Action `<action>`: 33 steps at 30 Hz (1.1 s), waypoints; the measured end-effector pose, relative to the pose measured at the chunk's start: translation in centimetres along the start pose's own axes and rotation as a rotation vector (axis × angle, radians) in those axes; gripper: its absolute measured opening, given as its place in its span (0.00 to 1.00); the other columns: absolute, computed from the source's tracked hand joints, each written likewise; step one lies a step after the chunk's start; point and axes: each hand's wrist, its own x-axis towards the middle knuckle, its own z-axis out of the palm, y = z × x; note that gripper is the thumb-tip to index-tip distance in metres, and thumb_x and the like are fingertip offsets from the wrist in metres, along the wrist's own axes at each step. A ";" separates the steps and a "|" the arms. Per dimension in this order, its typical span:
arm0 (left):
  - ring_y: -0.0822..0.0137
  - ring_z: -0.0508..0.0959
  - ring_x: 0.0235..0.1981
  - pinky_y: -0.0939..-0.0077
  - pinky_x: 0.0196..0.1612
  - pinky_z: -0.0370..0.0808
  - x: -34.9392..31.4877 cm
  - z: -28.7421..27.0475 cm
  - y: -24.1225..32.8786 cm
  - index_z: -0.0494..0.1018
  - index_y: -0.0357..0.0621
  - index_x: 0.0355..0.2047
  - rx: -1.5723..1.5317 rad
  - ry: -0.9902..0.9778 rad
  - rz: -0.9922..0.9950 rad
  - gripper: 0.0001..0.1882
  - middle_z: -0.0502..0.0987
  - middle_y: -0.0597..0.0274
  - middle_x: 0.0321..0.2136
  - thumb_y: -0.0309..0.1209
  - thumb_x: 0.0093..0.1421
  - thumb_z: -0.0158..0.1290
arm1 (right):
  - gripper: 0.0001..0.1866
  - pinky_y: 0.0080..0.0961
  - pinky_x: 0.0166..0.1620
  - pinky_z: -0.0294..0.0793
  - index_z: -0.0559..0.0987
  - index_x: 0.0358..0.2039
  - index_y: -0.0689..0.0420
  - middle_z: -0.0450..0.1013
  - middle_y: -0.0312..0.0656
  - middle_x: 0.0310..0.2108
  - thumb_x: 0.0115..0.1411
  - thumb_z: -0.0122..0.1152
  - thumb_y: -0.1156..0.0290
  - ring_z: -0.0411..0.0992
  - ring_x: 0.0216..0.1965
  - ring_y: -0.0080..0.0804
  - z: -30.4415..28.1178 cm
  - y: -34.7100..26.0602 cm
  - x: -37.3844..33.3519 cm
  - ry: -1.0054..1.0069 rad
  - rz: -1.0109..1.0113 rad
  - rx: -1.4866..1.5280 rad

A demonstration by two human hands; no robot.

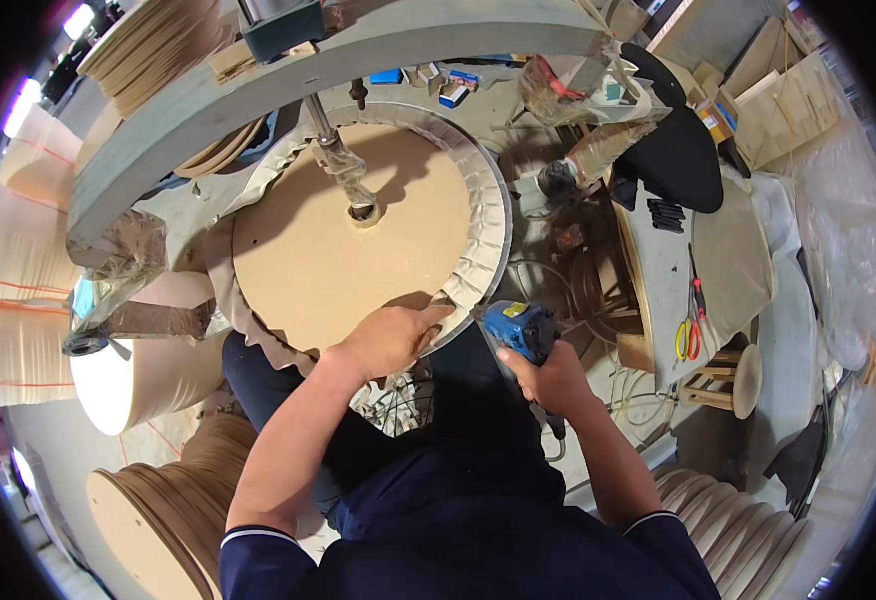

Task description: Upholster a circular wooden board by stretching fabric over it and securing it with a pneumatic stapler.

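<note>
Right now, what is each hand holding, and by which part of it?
The right hand holds the blue power tool by its handle. The left hand touches the pale pleated fabric with its fingers; whether it is pinched cannot be told.

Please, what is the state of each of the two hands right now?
Left hand: on the pleated fabric; whether it grips, I cannot tell.
Right hand: closed, holding the blue power tool.

From where I stood, I could read no words or numbers. A yellow label [515,310] sat on the blue power tool [534,338], any marks too small to make out. Farther off, a small blue box [457,88] showed pale patches, any print too blurred to read.
</note>
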 end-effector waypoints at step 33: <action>0.39 0.82 0.39 0.47 0.44 0.77 0.2 -0.1 0.4 0.72 0.45 0.61 -0.005 -0.032 -0.061 0.19 0.82 0.42 0.35 0.32 0.72 0.50 | 0.22 0.38 0.45 0.80 0.85 0.46 0.61 0.84 0.54 0.34 0.66 0.71 0.53 0.84 0.42 0.53 -0.1 -0.4 -0.3 -0.053 -0.104 -0.209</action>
